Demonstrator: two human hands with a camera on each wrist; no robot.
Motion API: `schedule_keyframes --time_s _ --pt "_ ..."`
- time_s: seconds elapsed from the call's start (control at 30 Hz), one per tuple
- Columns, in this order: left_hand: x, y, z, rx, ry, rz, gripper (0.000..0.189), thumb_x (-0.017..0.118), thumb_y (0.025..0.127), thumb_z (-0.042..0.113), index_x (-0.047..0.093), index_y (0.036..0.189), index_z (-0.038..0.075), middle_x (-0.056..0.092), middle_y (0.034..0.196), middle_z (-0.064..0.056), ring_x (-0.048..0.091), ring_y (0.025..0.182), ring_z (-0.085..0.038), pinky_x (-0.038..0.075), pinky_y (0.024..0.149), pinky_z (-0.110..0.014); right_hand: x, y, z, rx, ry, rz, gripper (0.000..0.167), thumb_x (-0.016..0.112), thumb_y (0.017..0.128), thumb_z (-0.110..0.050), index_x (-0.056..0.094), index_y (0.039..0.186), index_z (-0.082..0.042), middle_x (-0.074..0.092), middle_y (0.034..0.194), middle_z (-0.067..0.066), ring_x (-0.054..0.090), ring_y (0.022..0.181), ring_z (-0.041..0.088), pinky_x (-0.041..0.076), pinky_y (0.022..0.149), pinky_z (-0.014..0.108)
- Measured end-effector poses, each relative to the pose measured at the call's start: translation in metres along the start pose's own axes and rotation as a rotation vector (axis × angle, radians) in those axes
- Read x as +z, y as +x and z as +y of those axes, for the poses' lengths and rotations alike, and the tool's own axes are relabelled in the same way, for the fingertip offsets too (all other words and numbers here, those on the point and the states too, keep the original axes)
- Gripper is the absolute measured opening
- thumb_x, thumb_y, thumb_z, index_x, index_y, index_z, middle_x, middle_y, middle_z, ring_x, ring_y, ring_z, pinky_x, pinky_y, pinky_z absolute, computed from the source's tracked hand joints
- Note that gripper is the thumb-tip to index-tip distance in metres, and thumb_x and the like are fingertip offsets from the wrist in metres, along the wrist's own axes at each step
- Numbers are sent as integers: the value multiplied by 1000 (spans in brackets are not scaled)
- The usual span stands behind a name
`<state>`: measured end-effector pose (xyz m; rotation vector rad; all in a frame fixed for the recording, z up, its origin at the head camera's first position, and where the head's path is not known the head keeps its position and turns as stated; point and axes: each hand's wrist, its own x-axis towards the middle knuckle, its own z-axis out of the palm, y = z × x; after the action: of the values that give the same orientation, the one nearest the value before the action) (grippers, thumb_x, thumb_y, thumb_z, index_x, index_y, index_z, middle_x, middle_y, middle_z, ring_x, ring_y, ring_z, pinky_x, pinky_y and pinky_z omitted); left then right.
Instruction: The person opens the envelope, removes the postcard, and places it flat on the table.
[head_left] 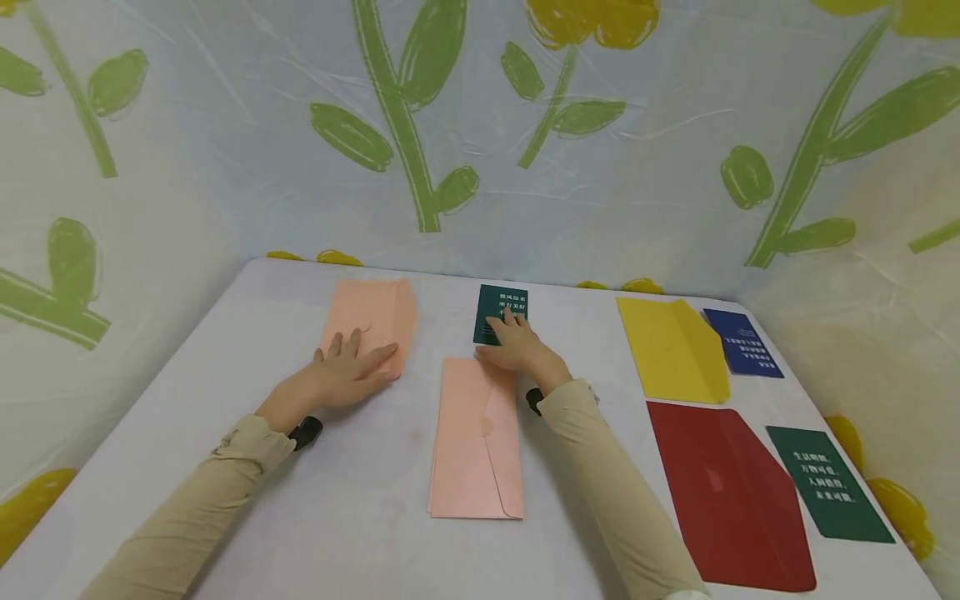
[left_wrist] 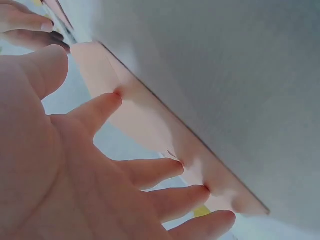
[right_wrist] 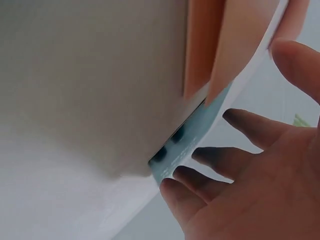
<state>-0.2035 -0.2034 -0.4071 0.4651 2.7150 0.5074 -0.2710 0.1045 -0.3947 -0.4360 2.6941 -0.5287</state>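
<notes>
Green card (head_left: 491, 298) lay just beyond the central pink envelope (head_left: 463, 442), under the extended, non-gripping fingers of the right hand (head_left: 522, 348); the left hand (head_left: 337, 382) lay finger-spread, likewise without grip, over the left pink envelope (head_left: 371, 304). The card was judged light, moderately stiff and slightly slippery, best held by its side edges.

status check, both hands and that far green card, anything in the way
Left hand spread at left pink envelope. Right hand over far green card, contact unclear. Hand hides some of its print, no other obstruction seen.
</notes>
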Motion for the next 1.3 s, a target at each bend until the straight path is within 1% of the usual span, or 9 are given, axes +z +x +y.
schedule_keyframes --time_s 0.17,0.33,0.5,0.6,0.8,1.0,1.17,1.3 --pt "-2 1 5 14 -10 19 65 33 105 53 19 160 23 -5 160 -32 -10 140 -61 -1 105 -77 1 0 4 26 -9 8 71 51 101 -42 24 158 -9 4 163 23 -1 150 42 11 117 61" --pt "0 6 11 -5 -23 -18 63 31 107 49 14 161 23 -8 159 -34 -12 140 -60 -1 105 -77 3 3 -2 7 6 -8 70 51 101 -42 26 157 -8 5 163 24 -1 149 43 11 116 61" --pt "1 7 8 -35 -18 -50 65 31 105 53 14 161 24 -12 159 -33 -17 139 -59 -4 105 -77 4 4 -10 6 -5 -19 69 51 101 -41 27 157 -9 5 163 23 0 150 42 12 116 61" --pt "0 5 7 -34 -23 -58 67 31 105 55 15 161 22 -13 158 -33 -19 139 -58 -5 105 -76 3 3 -14 11 -7 -26 69 52 101 -41 27 158 -10 5 163 23 0 150 42 12 116 61" --pt "-3 1 5 -32 -29 -72 68 30 105 55 16 161 19 -14 158 -32 -20 139 -58 -6 104 -77 2 4 -17 17 -11 -44 69 52 102 -41 27 158 -10 6 164 21 0 150 41 14 115 62" --pt "-8 -4 1 -47 -46 -84 68 30 105 56 18 160 19 -14 159 -31 -19 139 -59 -7 103 -78 1 4 -21 19 -2 -60 69 51 101 -42 27 158 -11 6 164 21 0 150 40 15 115 63" --pt "-14 -7 0 -54 -78 -88 69 31 104 57 20 160 16 -15 159 -31 -20 138 -61 -8 102 -78 2 6 -24 21 -2 -75 69 51 101 -43 26 158 -13 5 164 19 -1 151 39 16 114 63" --pt "-16 -10 -4 -70 -87 -93 71 30 104 58 19 160 17 -16 160 -29 -20 138 -60 -8 102 -78 2 6 -31 17 17 -96 70 52 101 -43 26 158 -14 3 165 18 -2 151 38 16 114 64"
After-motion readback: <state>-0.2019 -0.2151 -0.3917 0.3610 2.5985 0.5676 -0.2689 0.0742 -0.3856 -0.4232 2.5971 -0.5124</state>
